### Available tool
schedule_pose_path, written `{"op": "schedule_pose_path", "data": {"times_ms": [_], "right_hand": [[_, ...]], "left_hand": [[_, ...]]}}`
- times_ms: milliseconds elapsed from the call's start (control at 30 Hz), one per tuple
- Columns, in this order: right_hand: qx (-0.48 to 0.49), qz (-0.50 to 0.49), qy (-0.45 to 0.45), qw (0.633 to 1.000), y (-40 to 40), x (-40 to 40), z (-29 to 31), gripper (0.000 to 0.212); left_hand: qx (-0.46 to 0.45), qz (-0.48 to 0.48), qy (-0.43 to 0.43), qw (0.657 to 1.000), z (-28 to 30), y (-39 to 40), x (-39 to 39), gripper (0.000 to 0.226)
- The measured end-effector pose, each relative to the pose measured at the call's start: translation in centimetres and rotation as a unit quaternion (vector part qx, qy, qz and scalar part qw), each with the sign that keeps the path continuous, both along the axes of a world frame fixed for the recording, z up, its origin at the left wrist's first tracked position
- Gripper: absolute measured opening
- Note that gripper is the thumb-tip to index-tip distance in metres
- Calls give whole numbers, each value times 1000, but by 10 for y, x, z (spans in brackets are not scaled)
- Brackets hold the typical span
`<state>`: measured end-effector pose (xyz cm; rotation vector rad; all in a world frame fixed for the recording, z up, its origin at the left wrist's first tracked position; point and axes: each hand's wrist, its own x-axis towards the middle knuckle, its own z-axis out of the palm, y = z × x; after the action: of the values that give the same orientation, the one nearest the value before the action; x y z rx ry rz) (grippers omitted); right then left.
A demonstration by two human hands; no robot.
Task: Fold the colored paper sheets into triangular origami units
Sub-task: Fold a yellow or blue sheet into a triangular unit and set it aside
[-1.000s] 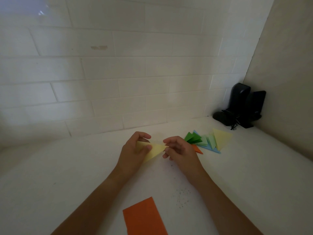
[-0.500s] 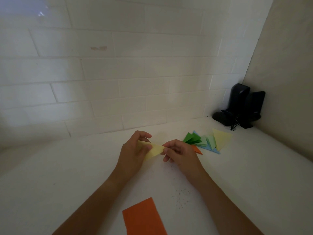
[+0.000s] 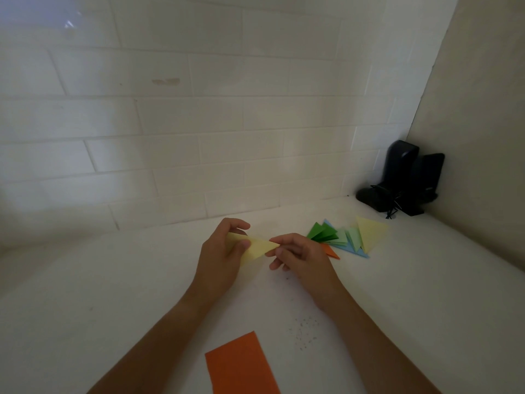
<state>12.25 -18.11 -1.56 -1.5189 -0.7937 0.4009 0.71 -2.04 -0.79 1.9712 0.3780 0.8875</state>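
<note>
We find a pale yellow folded paper piece [image 3: 260, 247], flat and matte with a sharp triangular point toward the right, held above the white bench [image 3: 113, 280] between both hands. The left hand [image 3: 220, 255] grips its wide end, thumb pressed on the upper face and fingers curled behind; the grip is closed on the paper. The right hand [image 3: 301, 255] pinches the pointed tip between thumb and forefinger, the remaining fingers loosely curled beneath. To the right of the hands, on the bench, lies a cluster of finished units [image 3: 345, 237]: dark green folded triangles fanned upright, pale green and blue pieces overlapping flat, a larger pale yellow triangle at the right end, and an orange tip showing just beside the right hand. Nearer the viewer, an orange paper sheet [image 3: 241, 365] lies flat, rectangular and unfolded, its lower part cut off by the frame edge. The bench surface is smooth and white, with a scatter of small dark specks [image 3: 305, 332] right of the orange sheet. The wall [image 3: 199, 123] behind is white rectangular tile with thin joints. In the far right corner stand two dark, smooth-cased objects [image 3: 403, 177] with a tangle of black cord at the base; we cannot tell what they are. We note no containers and no legible writing.
</note>
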Motion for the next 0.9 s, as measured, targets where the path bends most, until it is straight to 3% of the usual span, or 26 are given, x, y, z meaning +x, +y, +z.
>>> {"op": "schedule_pose_path", "data": {"times_ms": [500, 900], "right_hand": [[-4, -11, -5, 1000, -1, -1, 1, 10], [-37, -56, -27, 997, 1, -5, 1, 12]], "left_hand": [[-13, -10, -2, 1000, -2, 1, 1, 28], [28, -24, 2, 999, 2, -4, -1, 29]]}}
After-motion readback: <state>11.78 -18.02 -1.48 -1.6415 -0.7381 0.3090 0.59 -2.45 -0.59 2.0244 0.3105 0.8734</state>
